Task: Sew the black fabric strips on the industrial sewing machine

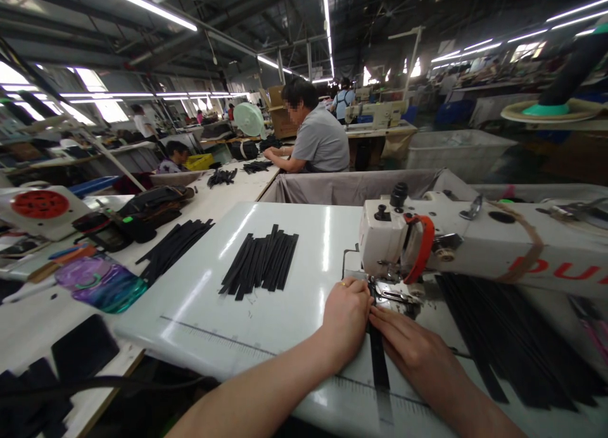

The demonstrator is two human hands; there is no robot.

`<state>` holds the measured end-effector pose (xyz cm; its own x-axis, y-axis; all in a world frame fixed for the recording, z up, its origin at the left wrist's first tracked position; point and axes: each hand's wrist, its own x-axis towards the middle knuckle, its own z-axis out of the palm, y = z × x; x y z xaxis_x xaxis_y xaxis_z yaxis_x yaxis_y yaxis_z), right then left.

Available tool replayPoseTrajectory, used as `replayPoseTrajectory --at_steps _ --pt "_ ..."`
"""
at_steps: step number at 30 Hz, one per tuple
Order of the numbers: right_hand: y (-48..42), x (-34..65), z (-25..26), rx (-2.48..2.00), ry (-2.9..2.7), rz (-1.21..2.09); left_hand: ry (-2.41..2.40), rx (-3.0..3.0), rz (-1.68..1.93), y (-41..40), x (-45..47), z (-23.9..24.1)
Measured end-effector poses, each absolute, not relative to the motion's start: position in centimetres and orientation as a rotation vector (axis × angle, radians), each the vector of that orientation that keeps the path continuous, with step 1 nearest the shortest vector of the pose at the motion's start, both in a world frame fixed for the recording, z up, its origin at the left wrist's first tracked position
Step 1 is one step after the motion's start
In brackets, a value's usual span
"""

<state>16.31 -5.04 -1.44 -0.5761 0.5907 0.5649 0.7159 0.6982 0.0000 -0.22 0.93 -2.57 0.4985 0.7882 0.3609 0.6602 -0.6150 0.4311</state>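
Observation:
A narrow black strip (379, 362) runs from the near edge of the white table (199, 305) up under the presser foot (387, 294) of a white sewing machine (475, 242). My left hand (346, 318) rests on the strip's left side with fingers curled close to the foot. On the strip's right side lies my right hand (414, 349), fingers stretched flat and pressing it to the table. A fanned pile of black strips (262, 259) lies to the left of the machine.
More black strips (513, 337) lie heaped under the machine arm on the right. Another bundle (173, 245), bags and a purple pouch (102, 283) sit on the left bench. A person in a grey shirt (319, 140) works at the table ahead, behind a grey bin (351, 186).

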Motion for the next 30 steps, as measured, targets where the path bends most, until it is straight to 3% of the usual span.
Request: replayPoseTrajectory --at_steps 24,30 --pt "-5.6 16.7 0.2 -0.965 -2.296 0.055 1.256 2.414 0.884 0.6 -0.5 -0.5" --pt "-4.9 16.9 -0.1 -1.006 -2.272 -0.006 1.242 2.403 0.863 0.5 -0.6 -0.6"
